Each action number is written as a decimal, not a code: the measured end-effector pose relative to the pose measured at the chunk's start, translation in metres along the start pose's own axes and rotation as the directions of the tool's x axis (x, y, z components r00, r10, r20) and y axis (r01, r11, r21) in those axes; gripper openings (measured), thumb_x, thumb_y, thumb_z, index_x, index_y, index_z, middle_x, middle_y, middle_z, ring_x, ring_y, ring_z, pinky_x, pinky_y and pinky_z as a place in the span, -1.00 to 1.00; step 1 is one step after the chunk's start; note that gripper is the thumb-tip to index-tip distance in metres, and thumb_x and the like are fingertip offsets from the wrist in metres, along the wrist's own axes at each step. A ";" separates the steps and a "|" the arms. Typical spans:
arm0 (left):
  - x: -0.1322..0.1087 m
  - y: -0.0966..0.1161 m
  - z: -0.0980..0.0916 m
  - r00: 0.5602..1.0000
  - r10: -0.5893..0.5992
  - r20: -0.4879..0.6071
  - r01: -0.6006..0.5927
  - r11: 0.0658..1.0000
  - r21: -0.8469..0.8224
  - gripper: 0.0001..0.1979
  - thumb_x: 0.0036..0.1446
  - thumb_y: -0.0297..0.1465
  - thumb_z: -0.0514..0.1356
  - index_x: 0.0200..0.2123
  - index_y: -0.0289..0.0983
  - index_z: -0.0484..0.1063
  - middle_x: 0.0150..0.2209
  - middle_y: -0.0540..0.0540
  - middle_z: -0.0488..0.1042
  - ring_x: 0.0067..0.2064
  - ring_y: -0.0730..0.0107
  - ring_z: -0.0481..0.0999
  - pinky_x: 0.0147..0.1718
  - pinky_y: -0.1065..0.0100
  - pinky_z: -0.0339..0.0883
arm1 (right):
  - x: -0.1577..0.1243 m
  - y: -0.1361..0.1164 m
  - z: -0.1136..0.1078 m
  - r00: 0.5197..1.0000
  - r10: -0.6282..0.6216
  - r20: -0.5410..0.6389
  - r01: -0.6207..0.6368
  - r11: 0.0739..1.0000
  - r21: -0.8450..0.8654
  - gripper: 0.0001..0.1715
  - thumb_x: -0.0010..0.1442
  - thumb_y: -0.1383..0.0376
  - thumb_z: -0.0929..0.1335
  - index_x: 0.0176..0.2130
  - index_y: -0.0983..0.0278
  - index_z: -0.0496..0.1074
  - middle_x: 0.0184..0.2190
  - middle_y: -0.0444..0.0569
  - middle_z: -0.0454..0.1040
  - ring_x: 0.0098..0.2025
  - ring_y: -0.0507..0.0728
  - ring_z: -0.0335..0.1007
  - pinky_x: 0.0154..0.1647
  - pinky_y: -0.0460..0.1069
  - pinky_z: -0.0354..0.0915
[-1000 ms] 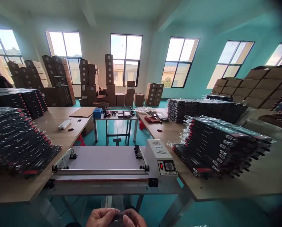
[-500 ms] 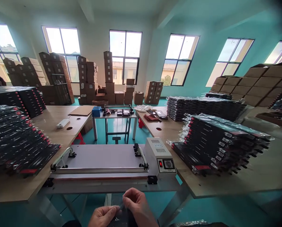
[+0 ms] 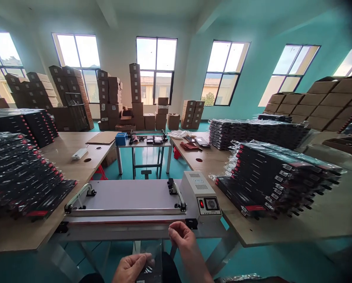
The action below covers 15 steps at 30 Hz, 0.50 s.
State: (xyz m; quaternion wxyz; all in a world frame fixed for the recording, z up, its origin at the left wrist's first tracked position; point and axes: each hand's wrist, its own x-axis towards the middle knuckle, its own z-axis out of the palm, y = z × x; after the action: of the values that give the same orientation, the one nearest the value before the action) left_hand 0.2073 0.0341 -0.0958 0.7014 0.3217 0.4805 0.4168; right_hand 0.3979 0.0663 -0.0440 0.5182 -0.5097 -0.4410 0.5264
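Note:
At the bottom centre, my left hand [image 3: 131,268] is closed, its thumb and fingers gripping the upper part of a black package in clear plastic film [image 3: 154,271]. The lower part of that package runs out of the picture. My right hand [image 3: 184,238] is up and to the right, apart from the package, its thumb and index finger pinched. Whether anything thin is in that pinch, I cannot make out. Just beyond both hands stands a bar heat sealer [image 3: 129,212] with its bar across the front. Its grey control box [image 3: 198,192] shows a lit red switch and a dial.
A slanted stack of film-wrapped black boxes [image 3: 19,177] covers the left table. More wrapped black boxes [image 3: 270,173] are piled on the right table, near a dark red cloth [image 3: 190,146]. A white power strip [image 3: 79,153] lies at left. Brown cartons [image 3: 108,98] line the far wall.
My right hand has left the package and risen to the right, near the sealer's front edge. The left hand keeps hold of the package, whose clear film now shows more.

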 end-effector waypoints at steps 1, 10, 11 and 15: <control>0.001 -0.001 -0.001 1.000 0.004 -0.002 -0.004 1.000 -0.001 -0.37 -0.31 0.09 0.37 -0.33 -0.35 0.64 -0.34 -0.28 0.66 -0.38 0.34 0.54 -0.35 0.41 0.30 | -0.001 0.003 -0.001 0.999 0.048 0.004 -0.048 0.999 0.009 -0.55 -0.01 -0.01 0.42 -0.29 0.29 0.37 -0.47 -0.16 0.29 -0.42 0.05 0.18 -0.43 -0.07 0.16; 0.002 0.039 -0.011 0.993 -0.040 -0.107 0.013 0.969 -0.245 -0.47 -0.22 0.00 0.38 -0.30 -0.33 0.61 -0.32 -0.19 0.65 -0.28 0.28 0.59 -0.26 0.36 0.43 | -0.037 0.041 0.002 0.865 0.206 0.457 -0.246 0.969 0.029 -0.20 -0.25 -0.01 0.56 -0.08 0.31 0.40 -0.26 0.02 0.50 -0.19 0.20 0.40 -0.22 -0.01 0.29; 0.002 0.039 -0.012 0.991 -0.083 -0.102 0.055 0.965 -0.255 -0.46 -0.24 0.01 0.38 -0.33 -0.34 0.60 -0.37 -0.18 0.64 -0.35 0.30 0.58 -0.32 0.37 0.43 | -0.038 0.039 0.001 0.868 0.203 0.453 -0.243 0.969 0.031 -0.19 -0.25 -0.04 0.55 -0.08 0.31 0.40 -0.26 0.02 0.49 -0.20 0.20 0.40 -0.22 -0.01 0.29; 0.001 0.023 -0.011 0.982 -0.108 0.154 0.122 0.988 -0.089 -0.51 -0.24 -0.04 0.41 -0.48 -0.41 0.59 -0.58 -0.11 0.52 -0.55 0.46 0.42 -0.54 0.45 0.26 | -0.037 0.034 0.000 0.886 0.189 0.424 -0.209 0.978 0.002 -0.17 -0.36 -0.12 0.55 -0.20 0.30 0.41 -0.36 -0.04 0.45 -0.29 0.15 0.36 -0.31 -0.04 0.25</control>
State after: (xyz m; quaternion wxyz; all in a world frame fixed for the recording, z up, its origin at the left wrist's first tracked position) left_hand 0.1904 0.0453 -0.0803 0.7731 0.2887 0.4237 0.3734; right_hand 0.3924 0.0269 -0.0745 0.3660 -0.4142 -0.4752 0.6846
